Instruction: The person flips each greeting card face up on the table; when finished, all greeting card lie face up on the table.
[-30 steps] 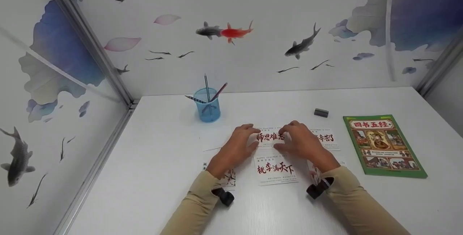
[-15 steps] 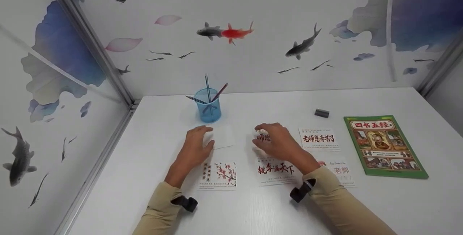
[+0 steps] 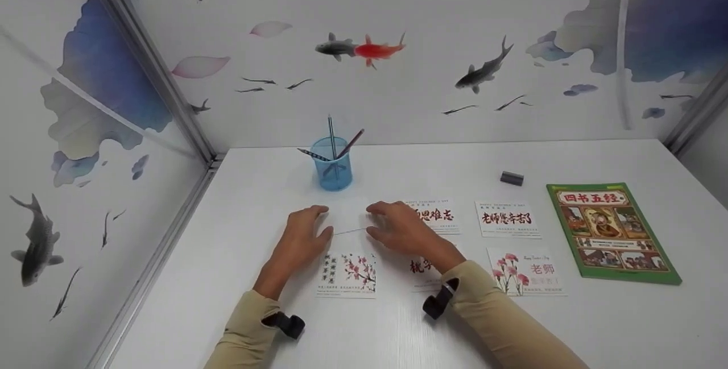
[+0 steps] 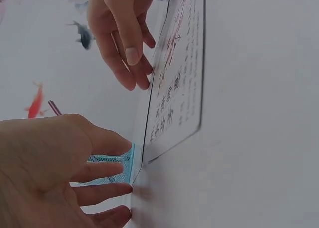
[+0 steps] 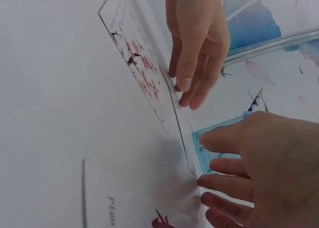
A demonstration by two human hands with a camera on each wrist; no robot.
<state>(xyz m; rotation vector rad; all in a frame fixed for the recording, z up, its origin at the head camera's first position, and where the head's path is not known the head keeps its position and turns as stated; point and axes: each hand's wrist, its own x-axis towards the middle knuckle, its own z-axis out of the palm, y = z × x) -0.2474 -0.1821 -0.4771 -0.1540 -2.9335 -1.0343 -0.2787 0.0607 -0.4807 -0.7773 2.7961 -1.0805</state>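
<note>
A blank white card [image 3: 348, 218] lies on the table between my hands. My left hand [image 3: 304, 233] is at its left edge and my right hand [image 3: 401, 228] at its right edge, fingers loosely extended, fingertips at or very near the card. Neither hand grips anything. Just below lies a card with plum blossoms [image 3: 358, 272]. To the right are red-lettered cards, one [image 3: 435, 218] partly behind my right hand and another [image 3: 424, 266] mostly covered by my right hand and wrist. In the left wrist view, fingertips of the left hand [image 4: 55, 163] meet a card edge.
Farther right lie a red-lettered card [image 3: 508, 220] and a carnation card [image 3: 526, 272]. A green-bordered book [image 3: 611, 232] is at the right. A dark grey block [image 3: 512, 178] sits behind. A blue mesh cup [image 3: 333, 164] with pencils stands behind my hands, before the wall.
Both hands have moved left from the upper middle red-lettered card to the blank card. The left hand went first and the right followed, uncovering the cards on the right.
</note>
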